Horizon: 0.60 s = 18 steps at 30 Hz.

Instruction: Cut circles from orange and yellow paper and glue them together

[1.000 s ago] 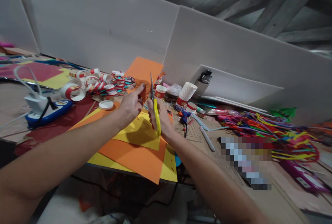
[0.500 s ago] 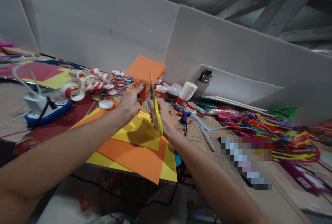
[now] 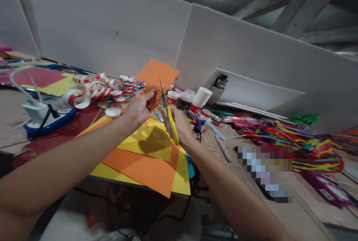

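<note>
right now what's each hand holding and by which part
Left hand: an orange sheet, pinched near its lower edge. Right hand: scissors, by the yellow handle.

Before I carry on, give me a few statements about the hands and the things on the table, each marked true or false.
1. The right hand holds yellow-handled scissors. True.
2. The left hand holds a paper cup. False: it holds a raised orange sheet.
3. The cup stack stands left of the scissors. False: it stands to their right.
4. A yellow sheet partly covers a flat orange sheet. True.
</note>
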Each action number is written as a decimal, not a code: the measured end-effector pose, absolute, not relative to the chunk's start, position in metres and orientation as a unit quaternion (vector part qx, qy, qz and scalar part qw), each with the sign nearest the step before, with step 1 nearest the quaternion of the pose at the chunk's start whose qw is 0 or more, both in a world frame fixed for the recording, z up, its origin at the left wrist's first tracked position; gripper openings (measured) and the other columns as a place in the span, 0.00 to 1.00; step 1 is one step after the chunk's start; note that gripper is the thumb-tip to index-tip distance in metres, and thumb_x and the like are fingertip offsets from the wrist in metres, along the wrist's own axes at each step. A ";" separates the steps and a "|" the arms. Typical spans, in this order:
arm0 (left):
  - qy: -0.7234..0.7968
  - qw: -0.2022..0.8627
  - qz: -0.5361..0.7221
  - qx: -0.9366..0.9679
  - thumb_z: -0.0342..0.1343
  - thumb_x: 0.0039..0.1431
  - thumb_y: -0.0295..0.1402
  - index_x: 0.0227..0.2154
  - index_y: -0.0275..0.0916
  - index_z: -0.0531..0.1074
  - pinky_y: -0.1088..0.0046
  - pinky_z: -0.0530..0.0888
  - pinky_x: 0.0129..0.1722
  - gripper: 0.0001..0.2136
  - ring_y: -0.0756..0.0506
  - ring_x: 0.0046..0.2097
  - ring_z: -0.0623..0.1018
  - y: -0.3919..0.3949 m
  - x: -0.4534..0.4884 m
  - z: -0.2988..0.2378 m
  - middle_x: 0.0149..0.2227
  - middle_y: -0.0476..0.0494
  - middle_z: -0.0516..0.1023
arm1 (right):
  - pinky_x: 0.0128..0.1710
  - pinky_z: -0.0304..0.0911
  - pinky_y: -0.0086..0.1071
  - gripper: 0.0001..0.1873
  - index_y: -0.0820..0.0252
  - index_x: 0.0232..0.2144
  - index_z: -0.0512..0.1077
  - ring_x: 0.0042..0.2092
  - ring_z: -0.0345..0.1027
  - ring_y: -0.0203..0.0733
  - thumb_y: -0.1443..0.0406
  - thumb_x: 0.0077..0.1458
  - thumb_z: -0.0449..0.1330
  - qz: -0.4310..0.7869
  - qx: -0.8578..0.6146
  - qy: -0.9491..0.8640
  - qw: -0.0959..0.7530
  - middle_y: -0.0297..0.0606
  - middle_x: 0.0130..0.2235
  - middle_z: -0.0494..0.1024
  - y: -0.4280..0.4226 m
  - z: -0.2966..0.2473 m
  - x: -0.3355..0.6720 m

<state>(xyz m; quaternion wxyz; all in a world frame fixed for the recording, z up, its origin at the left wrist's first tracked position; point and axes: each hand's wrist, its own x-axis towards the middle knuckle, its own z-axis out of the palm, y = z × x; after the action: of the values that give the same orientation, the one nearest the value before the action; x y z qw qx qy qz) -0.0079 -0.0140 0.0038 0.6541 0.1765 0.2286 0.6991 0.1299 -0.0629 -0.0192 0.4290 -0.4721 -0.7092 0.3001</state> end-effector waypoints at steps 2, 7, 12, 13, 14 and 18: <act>0.230 0.657 0.695 0.179 0.62 0.53 0.16 0.41 0.37 0.72 0.78 0.74 0.35 0.14 0.53 0.29 0.80 -0.016 -0.007 0.004 0.29 0.50 0.81 | 0.24 0.56 0.27 0.24 0.53 0.31 0.56 0.25 0.56 0.34 0.43 0.57 0.56 0.298 -0.467 -0.716 0.426 0.27 0.23 0.59 -0.063 -0.019 0.131; 0.233 0.657 0.696 0.171 0.58 0.56 0.14 0.41 0.37 0.72 0.79 0.75 0.34 0.14 0.53 0.29 0.80 -0.020 -0.006 0.009 0.27 0.51 0.81 | 0.24 0.57 0.27 0.23 0.53 0.31 0.57 0.25 0.56 0.33 0.43 0.57 0.56 0.293 -0.466 -0.719 0.424 0.27 0.24 0.59 -0.063 -0.017 0.132; 0.235 0.661 0.692 0.171 0.59 0.55 0.15 0.41 0.37 0.73 0.77 0.76 0.36 0.14 0.52 0.29 0.81 -0.018 -0.006 0.009 0.28 0.50 0.81 | 0.24 0.57 0.27 0.24 0.53 0.31 0.57 0.25 0.56 0.33 0.42 0.57 0.56 0.289 -0.468 -0.719 0.424 0.28 0.24 0.60 -0.062 -0.018 0.132; 0.236 0.661 0.691 0.172 0.59 0.55 0.15 0.41 0.37 0.73 0.77 0.77 0.37 0.14 0.51 0.29 0.81 -0.018 -0.007 0.009 0.28 0.50 0.82 | 0.24 0.58 0.28 0.24 0.54 0.31 0.58 0.25 0.56 0.34 0.41 0.57 0.56 0.289 -0.467 -0.720 0.425 0.28 0.24 0.60 -0.062 -0.018 0.133; 0.236 0.661 0.691 0.173 0.60 0.54 0.15 0.41 0.36 0.74 0.76 0.77 0.37 0.14 0.51 0.30 0.81 -0.017 -0.007 0.008 0.28 0.49 0.82 | 0.24 0.58 0.28 0.24 0.54 0.31 0.58 0.25 0.56 0.34 0.41 0.56 0.56 0.288 -0.467 -0.719 0.426 0.28 0.24 0.60 -0.062 -0.018 0.133; 0.240 0.659 0.689 0.185 0.60 0.55 0.16 0.39 0.36 0.74 0.76 0.77 0.37 0.12 0.51 0.30 0.81 -0.018 -0.009 0.008 0.28 0.49 0.82 | 0.24 0.59 0.28 0.24 0.54 0.31 0.58 0.25 0.56 0.34 0.41 0.57 0.55 0.286 -0.466 -0.721 0.425 0.28 0.24 0.60 -0.062 -0.017 0.135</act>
<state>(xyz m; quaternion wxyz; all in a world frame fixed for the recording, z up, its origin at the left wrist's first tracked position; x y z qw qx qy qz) -0.0086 -0.0177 0.0084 0.6587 0.1846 0.2401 0.6887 0.1345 -0.0625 -0.0172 0.4250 -0.4661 -0.7214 0.2861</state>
